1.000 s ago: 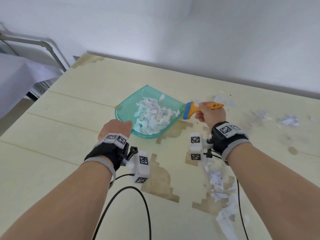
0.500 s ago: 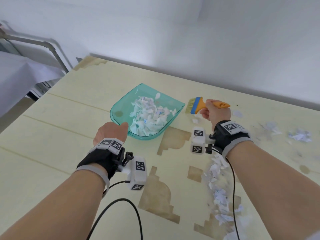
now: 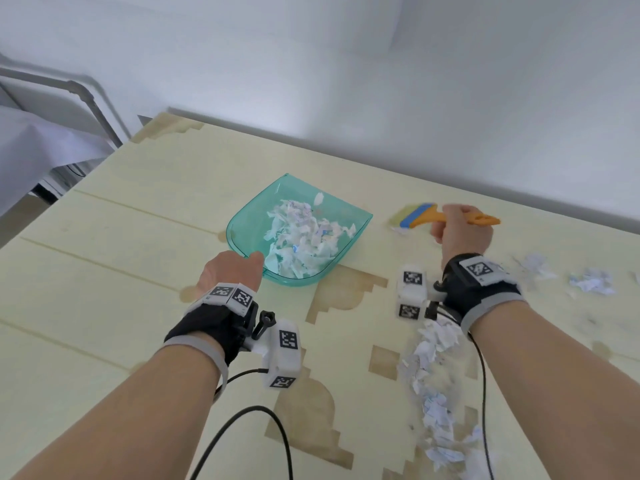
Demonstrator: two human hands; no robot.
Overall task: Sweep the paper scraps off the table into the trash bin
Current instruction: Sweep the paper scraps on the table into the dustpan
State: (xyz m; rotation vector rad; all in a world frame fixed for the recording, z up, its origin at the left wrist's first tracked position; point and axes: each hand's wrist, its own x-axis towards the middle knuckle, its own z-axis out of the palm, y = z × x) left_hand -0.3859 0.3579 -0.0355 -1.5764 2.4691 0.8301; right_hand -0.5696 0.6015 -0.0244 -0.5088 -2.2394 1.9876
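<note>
Swung away to the right since a moment ago, the brush (image 3: 420, 217), off the lip of the dustpan (image 3: 249, 220) and now well clear of it, bristles down near the table (image 3: 121, 271) with a tiny scrap just under them. Gripped firmly by the right hand (image 3: 462, 233), fingers curled round the orange handle, whose tip pokes out past the knuckles to the right. Blue collar and pale bristles pointing left, toward the pan's open mouth.

Left hand (image 3: 227, 273) planted at the near-left rim of the teal pan, thumb up against the edge; the rest of the fingers tucked out of sight behind the back of the hand, so cannot tell how they lie, though clearly holding the pan at that corner. Pan flat on the table, open side facing right, heaped with white paper scraps (image 3: 304, 240) in the middle and near end.

Plenty left on the tabletop too: a long trail of scraps (image 3: 434, 386) running from just below the right wrist down toward the near edge, and smaller scattered clumps (image 3: 590, 284) out to the right, beyond the right forearm.

Black wrist straps with white marker cubes on both arms, black cables looping down toward the bottom of the view. Worn brown patches showing through the pale table surface between the two arms. Trash bin nowhere in view.
</note>
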